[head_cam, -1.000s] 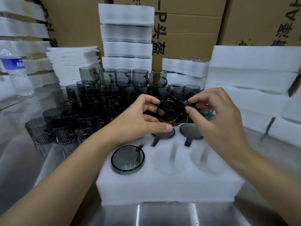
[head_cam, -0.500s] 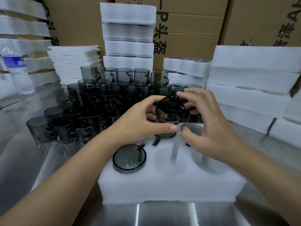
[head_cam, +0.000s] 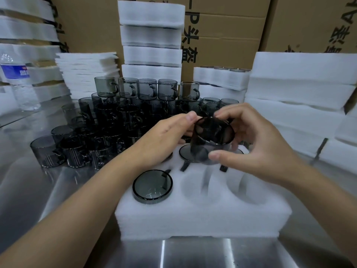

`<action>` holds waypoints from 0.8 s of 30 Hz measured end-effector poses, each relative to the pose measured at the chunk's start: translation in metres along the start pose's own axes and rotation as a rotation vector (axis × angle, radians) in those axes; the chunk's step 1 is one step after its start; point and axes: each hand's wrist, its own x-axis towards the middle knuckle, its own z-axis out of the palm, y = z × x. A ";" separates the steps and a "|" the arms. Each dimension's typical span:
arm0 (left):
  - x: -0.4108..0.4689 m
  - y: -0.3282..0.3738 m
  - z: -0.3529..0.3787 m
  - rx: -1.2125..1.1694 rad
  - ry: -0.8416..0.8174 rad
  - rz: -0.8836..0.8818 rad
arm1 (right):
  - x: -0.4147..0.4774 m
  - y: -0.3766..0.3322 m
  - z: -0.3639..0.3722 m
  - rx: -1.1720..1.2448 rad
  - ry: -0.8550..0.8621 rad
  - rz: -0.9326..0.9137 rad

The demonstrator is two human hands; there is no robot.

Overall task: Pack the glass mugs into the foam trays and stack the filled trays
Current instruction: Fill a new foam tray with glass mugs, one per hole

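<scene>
The foam tray (head_cam: 202, 219) sits in the lower middle of the frame. Its 2 front cavities, middle and right, stand open from above, while a seated mug (head_cam: 152, 187) fills the front-left one. Over the back row, the left hand (head_cam: 166, 140), the right hand (head_cam: 257, 149) and the held mug (head_cam: 212, 136) they grip block the way. Loose mugs (head_cam: 100, 132) crowd the centre left. Foam stacks (head_cam: 299, 89) wall the right edge, and a taller stack (head_cam: 150, 35) closes the upper centre. Bare steel table (head_cam: 29, 190) lies open at lower left and along the bottom edge.
</scene>
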 end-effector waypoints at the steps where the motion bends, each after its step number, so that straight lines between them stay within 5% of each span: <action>1: 0.000 0.001 0.000 0.009 -0.004 -0.007 | -0.001 -0.001 -0.002 -0.011 -0.045 0.018; 8: -0.006 0.000 -0.008 0.222 -0.246 -0.105 | -0.005 -0.005 -0.003 -0.011 -0.316 0.082; 24: -0.008 0.007 -0.022 0.435 -0.413 -0.162 | -0.009 -0.008 0.004 -0.129 -0.381 0.053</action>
